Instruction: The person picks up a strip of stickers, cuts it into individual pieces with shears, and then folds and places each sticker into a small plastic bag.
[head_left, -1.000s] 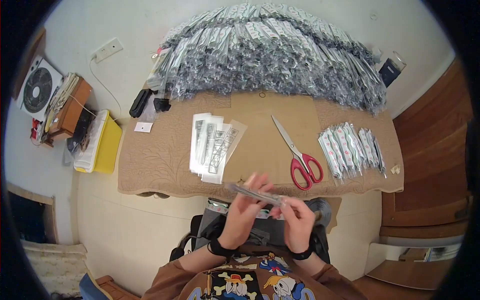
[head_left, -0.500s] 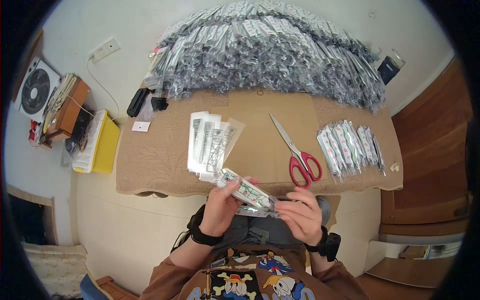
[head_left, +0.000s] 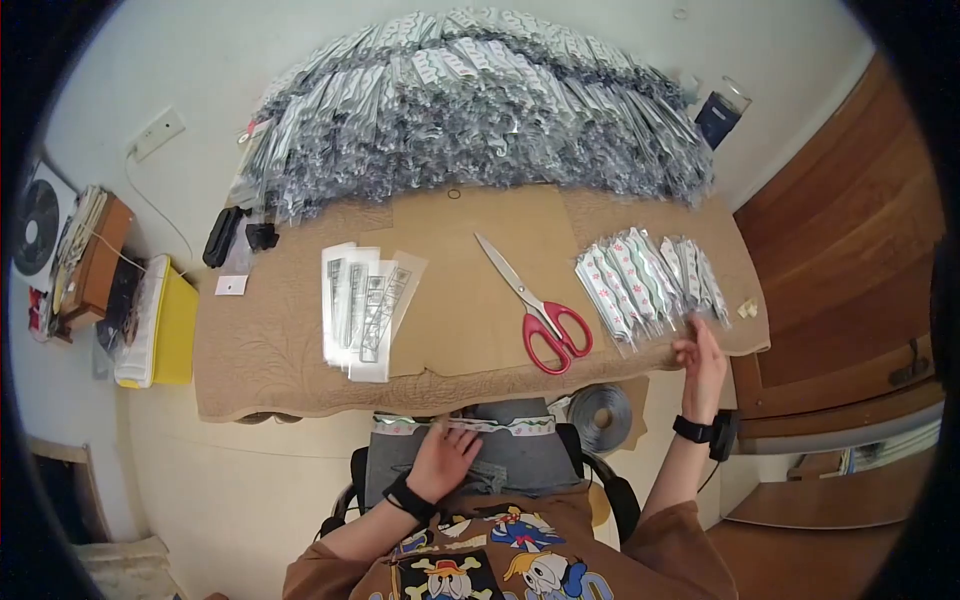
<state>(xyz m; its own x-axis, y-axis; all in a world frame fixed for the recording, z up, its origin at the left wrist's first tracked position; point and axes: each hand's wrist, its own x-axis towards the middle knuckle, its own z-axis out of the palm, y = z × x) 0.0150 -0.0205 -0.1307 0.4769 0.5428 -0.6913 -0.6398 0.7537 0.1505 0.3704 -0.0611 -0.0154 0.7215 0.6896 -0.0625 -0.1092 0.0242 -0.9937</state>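
My left hand [head_left: 447, 460] rests low over my lap with its fingers apart. Its fingertips lie at a long white strip [head_left: 530, 427] printed with green waves and pink flowers, whose middle is partly hidden by the hand. My right hand [head_left: 703, 365] is open at the table's front right. Its fingertips are at the lower ends of a row of clear-wrapped packets [head_left: 630, 280] with the same flower print; whether they touch is hard to make out.
Red-handled scissors [head_left: 540, 318] lie on a cardboard sheet [head_left: 450, 300]. Left of them are several printed clear sleeves [head_left: 370, 310]. A large heap of wrapped packets [head_left: 480, 120] fills the table's back. A grey roll [head_left: 602, 418] sits below the front edge.
The wrapped packet both hands held over the front edge has left them. My right hand moved right to the packet row; my left hand dropped to my lap. The view shifted.
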